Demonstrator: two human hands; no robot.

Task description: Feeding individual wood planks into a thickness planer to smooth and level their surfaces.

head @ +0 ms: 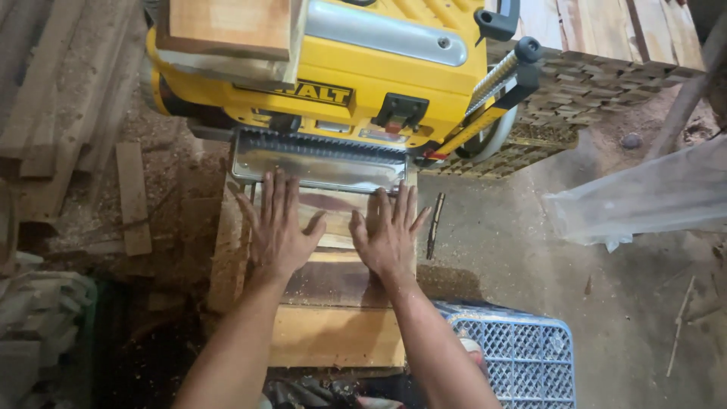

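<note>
A yellow thickness planer [341, 68] stands at the top of the view, its metal infeed table [318, 163] facing me. A wooden board [337, 227] lies flat with its far end at the infeed table. My left hand [279, 227] presses flat on the board's left part, fingers spread and pointing at the machine. My right hand [388, 235] lies flat on the board's right part, fingers also spread. Neither hand grips anything. A second wood block [227, 26] rests on top of the planer.
A thick wooden slab [333, 333] supports the board below my wrists. A blue plastic crate [522, 356] sits at lower right. Planks [45, 113] are stacked left amid sawdust. A clear plastic sheet [651, 197] hangs right. Stacked wood pieces [591, 76] sit behind the planer.
</note>
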